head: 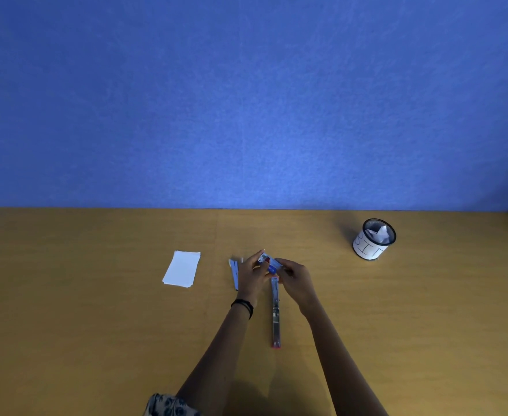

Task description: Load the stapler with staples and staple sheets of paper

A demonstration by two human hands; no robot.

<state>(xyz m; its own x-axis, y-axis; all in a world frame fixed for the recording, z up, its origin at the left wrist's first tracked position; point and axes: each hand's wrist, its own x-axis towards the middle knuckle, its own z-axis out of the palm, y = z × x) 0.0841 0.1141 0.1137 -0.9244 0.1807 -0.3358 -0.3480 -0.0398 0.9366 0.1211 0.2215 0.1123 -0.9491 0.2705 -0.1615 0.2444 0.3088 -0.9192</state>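
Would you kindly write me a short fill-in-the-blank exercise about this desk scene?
1. The stapler lies on the table, swung fully ____.
2. The left hand and right hand grip a small box; a dark band circles the ____ wrist.
3. The stack of white paper lies to the ____ of the stapler.
4. The mesh cup holds crumpled ____.

Missing words: open; left; left; paper.

Upper frame: wall (246, 100) plain mid-blue, faintly mottled. Lower frame: table (96, 325) ochre-tan. Left of centre: paper stack (182, 268) white. Centre: small box (270, 264) blue and white with a red mark; stapler (276, 313) silver, red end; wristband (243, 306) black. Right: mesh cup (378, 228) black, its label (366, 249) white with dark lettering. Bottom edge: fabric (168, 406) pale with dark floral print.
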